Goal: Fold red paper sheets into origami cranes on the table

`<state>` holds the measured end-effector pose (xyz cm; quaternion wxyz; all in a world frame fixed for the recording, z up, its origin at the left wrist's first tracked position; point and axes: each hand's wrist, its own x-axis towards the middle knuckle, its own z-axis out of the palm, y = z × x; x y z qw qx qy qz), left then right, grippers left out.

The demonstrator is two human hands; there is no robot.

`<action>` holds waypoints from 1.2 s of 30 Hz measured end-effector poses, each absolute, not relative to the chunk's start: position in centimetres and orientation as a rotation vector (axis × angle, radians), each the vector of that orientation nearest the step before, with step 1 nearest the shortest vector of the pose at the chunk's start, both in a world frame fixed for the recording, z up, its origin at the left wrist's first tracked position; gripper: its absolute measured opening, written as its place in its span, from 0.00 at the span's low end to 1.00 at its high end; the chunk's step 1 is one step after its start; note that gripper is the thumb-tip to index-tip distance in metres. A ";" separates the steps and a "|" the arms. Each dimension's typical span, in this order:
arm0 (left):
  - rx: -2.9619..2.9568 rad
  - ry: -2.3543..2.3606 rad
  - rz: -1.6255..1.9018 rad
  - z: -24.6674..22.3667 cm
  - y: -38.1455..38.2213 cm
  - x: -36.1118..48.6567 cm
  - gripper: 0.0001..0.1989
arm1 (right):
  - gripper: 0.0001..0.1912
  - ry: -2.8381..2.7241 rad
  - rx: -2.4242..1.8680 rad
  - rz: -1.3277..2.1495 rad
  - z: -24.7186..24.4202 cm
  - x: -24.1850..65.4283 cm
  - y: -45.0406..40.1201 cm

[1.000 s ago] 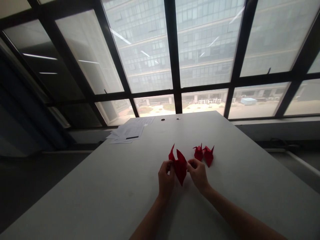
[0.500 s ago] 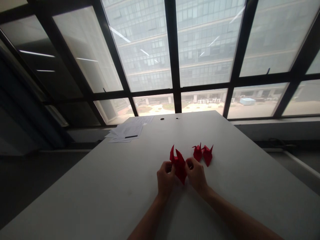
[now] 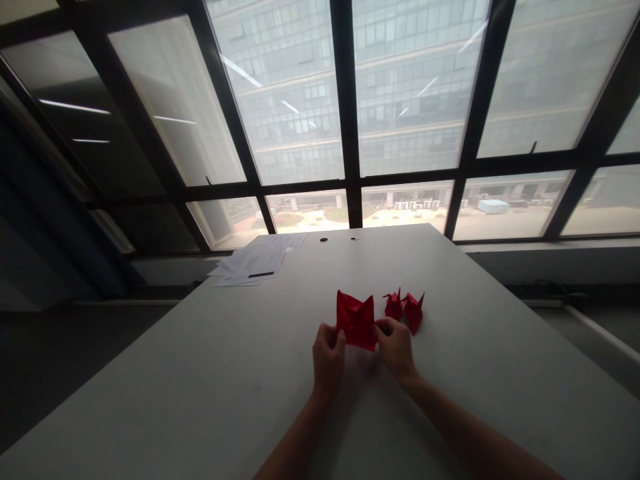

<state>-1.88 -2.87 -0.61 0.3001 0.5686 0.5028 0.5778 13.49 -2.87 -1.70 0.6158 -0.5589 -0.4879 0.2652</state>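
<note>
Between my two hands is a partly folded sheet of red origami paper [image 3: 357, 325], held above the white table. It is spread fairly wide, with pointed corners at the top and a raised fold in the middle. My left hand [image 3: 329, 357] pinches its left edge between thumb and fingers. On the opposite edge, my right hand [image 3: 395, 345] is closed in a pinch. Just beyond the right hand stand two finished red paper cranes, one crane [image 3: 393, 305] on the left and another crane [image 3: 413, 312] touching or nearly touching it.
The white table [image 3: 200, 380] stretches away to large dark-framed windows [image 3: 353, 133]. Several loose paper sheets [image 3: 255, 261] lie at its far left, with a small black strip [image 3: 261, 274] on them. Two small holes sit near the far edge. A dark curtain [image 3: 60, 200] hangs at left.
The red paper has been pulled wider: its two tall upright points have spread apart into a flatter, broader shape, and its lower tip has risen. Both hands keep their pinch; the cranes stay put.
</note>
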 end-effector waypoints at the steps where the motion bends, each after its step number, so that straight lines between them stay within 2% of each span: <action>1: 1.492 1.328 1.539 -0.7 -2.8 -1.9 0.11 | 0.11 -1.113 -1.281 0.607 -1.7 13.5 -2.8; 14: 1.130 1.278 1.482 -2.3 -0.9 -2.5 0.08 | 0.12 -1.244 -1.286 0.373 -1.7 13.4 -3.0; 19: 1.082 1.187 1.463 -1.6 -0.5 -2.7 0.28 | 0.11 -1.382 -1.239 0.322 -1.8 13.6 -3.0; 24: 1.156 1.227 1.387 -1.5 -0.3 -3.2 0.17 | 0.09 -1.496 -1.174 0.366 -1.9 13.5 -3.1; 29: 1.063 1.406 1.446 -2.2 -0.3 -3.3 0.15 | 0.09 -1.391 -1.292 0.310 -2.2 13.9 -2.8; 36: 0.635 1.184 1.550 -1.8 0.0 -3.1 0.11 | 0.13 -1.242 -1.351 0.438 -2.3 14.2 -2.6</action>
